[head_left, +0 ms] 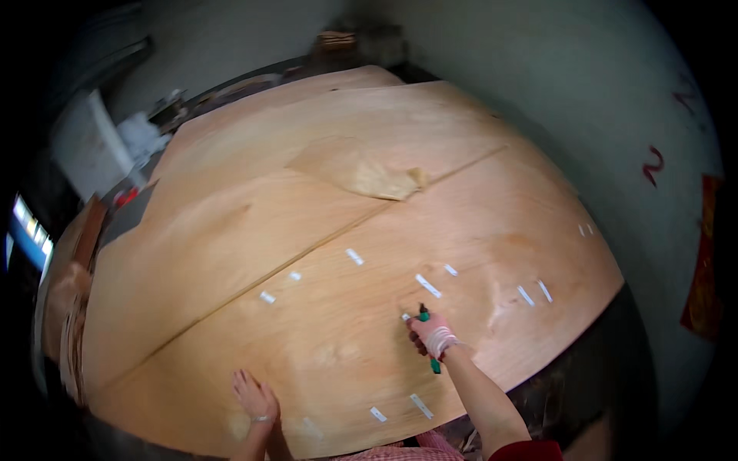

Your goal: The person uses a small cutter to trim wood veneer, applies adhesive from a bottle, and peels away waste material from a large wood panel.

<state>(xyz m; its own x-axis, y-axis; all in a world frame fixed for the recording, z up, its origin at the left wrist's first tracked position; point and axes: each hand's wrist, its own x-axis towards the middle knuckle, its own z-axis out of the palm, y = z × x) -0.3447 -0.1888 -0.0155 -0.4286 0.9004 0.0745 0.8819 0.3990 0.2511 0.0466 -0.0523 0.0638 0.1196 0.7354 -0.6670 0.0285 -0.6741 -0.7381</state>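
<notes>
My right hand, with white wrapping or part of a glove around it, is closed on a slim green-handled tool with a black end. The tool's exact kind does not show. By its fingertips a short white tape strip meets the wood veneer sheet. My left hand rests on the sheet near its front edge, fingers stretched out and holding nothing. More white strips dot the sheet, among them a longer strip just beyond my right hand.
A long thin wooden stick lies diagonally across the sheet. At its far part sits a crumpled tan piece, like loose veneer. Stacked sheets stand at the left. A grey wall borders the right side.
</notes>
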